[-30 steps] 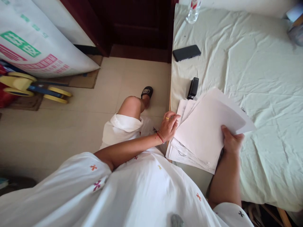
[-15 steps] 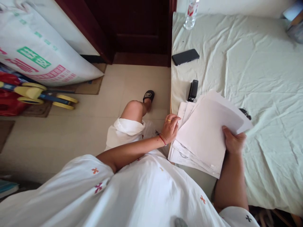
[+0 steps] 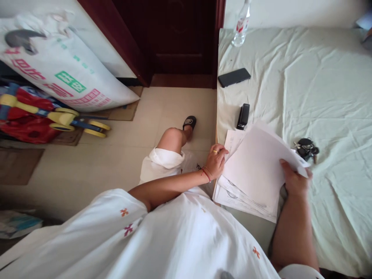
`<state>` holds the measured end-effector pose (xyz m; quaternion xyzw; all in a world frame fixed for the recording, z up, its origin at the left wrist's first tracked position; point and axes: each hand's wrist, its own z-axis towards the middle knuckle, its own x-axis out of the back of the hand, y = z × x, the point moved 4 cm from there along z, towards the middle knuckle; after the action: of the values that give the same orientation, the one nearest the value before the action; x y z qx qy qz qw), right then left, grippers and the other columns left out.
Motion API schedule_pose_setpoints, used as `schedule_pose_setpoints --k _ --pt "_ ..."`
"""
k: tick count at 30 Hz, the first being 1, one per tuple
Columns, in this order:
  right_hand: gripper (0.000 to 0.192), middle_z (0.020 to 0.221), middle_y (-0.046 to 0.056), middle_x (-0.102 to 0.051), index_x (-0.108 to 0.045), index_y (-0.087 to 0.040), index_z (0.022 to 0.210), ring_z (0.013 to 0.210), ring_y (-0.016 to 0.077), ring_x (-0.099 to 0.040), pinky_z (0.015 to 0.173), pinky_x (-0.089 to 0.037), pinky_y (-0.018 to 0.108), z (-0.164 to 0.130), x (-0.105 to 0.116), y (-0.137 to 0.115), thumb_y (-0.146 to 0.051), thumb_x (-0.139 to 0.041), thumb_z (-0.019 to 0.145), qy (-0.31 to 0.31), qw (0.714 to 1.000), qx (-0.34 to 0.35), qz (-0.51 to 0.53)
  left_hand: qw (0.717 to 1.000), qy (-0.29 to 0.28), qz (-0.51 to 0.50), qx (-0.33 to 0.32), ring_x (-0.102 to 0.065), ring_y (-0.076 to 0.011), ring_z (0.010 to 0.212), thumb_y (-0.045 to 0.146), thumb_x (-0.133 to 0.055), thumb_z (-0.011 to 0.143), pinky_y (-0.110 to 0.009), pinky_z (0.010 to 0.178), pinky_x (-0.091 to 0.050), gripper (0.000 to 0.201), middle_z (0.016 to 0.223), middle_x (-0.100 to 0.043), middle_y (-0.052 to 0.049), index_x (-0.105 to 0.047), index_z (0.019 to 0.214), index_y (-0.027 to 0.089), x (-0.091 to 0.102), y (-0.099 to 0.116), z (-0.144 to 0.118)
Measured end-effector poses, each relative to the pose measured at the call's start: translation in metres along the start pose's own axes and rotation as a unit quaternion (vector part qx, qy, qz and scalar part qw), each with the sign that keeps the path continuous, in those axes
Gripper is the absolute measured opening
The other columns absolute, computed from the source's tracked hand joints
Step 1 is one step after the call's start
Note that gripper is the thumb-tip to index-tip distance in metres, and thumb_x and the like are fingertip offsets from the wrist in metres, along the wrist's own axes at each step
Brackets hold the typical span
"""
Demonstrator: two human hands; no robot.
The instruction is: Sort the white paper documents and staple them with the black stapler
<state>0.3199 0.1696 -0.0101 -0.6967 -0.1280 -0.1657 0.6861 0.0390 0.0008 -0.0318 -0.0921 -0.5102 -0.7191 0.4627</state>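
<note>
A fanned stack of paper sheets (image 3: 252, 166) lies at the near left edge of the cloth-covered table. My right hand (image 3: 295, 178) grips the right side of the upper sheets, thumb on top, and that side is bent up off the table. Along the stack's left edge is my left hand (image 3: 216, 161), with a ring and a red bracelet, its fingers curled against the papers. Printed lines and round stamps show on the lower sheets; the top one looks blank. Just beyond the stack lies a black stapler (image 3: 243, 116).
A black phone (image 3: 234, 77) and a clear bottle (image 3: 241, 25) are farther back on the table (image 3: 328, 77). A bunch of keys (image 3: 306, 149) lies right of the papers. Left on the floor are a white sack (image 3: 95, 83) and a yellow-blue scooter (image 3: 65, 118).
The view has shifted, so everything sits slightly lower and farther right. My right hand has bent the sheets' right edge up more, and the keys behind it now show more fully.
</note>
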Motion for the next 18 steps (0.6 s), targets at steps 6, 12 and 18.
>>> schedule_pose_setpoints --k 6,12,18 --pt "0.051 0.086 -0.002 -0.068 -0.072 -0.017 0.091 0.085 0.0160 -0.063 0.093 -0.057 0.037 0.003 0.008 -0.008 -0.037 -0.091 0.048 0.043 0.993 0.015 0.112 1.000 0.006 0.013 -0.016 -0.055 -0.0234 0.111 0.008 -0.046 0.093 -0.042 0.103 -0.050 0.025 0.111 -0.059 -0.009 -0.064 0.105 0.019 0.001 0.003 0.001" --pt "0.062 0.096 0.001 -0.071 -0.073 -0.018 0.100 0.106 0.0268 -0.069 0.117 -0.047 0.055 -0.004 0.012 -0.014 -0.029 -0.090 0.041 0.109 0.967 -0.008 0.229 1.000 -0.003 0.014 -0.004 -0.054 -0.0244 0.114 0.007 -0.047 0.091 -0.043 0.105 -0.050 0.026 0.112 -0.061 -0.010 -0.065 0.106 0.019 0.001 0.003 0.000" --pt "0.048 0.090 0.004 -0.072 -0.074 -0.017 0.085 0.097 0.0255 -0.070 0.104 -0.057 0.046 -0.007 0.012 -0.013 -0.028 -0.088 0.040 0.084 0.968 -0.062 0.228 0.999 -0.031 0.029 0.018 -0.055 -0.0264 0.118 0.021 -0.049 0.098 -0.046 0.105 -0.050 0.020 0.113 -0.061 -0.011 -0.067 0.107 0.020 0.000 0.003 0.000"
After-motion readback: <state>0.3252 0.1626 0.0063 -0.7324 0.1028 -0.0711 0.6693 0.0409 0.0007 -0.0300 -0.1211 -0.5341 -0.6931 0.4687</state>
